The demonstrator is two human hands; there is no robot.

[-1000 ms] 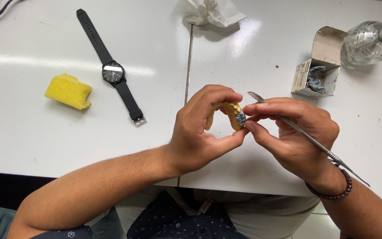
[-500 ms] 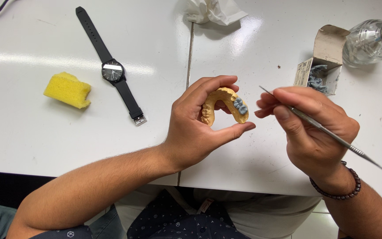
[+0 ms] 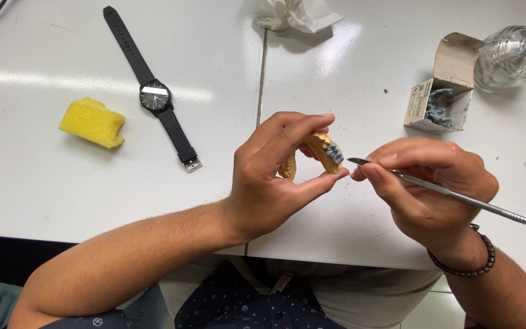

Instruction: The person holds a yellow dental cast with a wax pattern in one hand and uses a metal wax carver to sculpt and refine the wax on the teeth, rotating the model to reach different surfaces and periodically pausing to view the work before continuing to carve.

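Head view, looking down over a white table (image 3: 92,201): the yellow dental cast (image 3: 312,152), an arch-shaped model with a patch of grey wax on its upper end, sits raised above the table in the left hand (image 3: 272,176), near the middle of the frame. Left hand is curled around the cast; thumb presses on the lower end, fingers (image 3: 299,125) arch over the top, so the cast is pinched between them with part of its curve hidden behind the fingers. Right hand (image 3: 433,189) is just to the right of the cast, closed in a pen-like grip on a thin metal tool (image 3: 458,196). Tool tip points left toward the grey wax and stands just beside it; whether it touches cannot be told. Tool shaft runs back to the lower right, past a dark bead bracelet (image 3: 467,268) on the right wrist. Both hands are held off the table surface, over a seam between two tabletop panels. Surroundings: black wristwatch (image 3: 154,97) lying flat with its strap stretched out, upper left, well apart from the hands; yellow sponge (image 3: 91,123) left of the watch; crumpled white tissue (image 3: 296,13) at the top edge; small open cardboard box (image 3: 443,91) with grey bits inside, upper right, above the right hand; clear glass bottle (image 3: 507,58) on its side just beside the box. Nothing lies between the hands and the cast.
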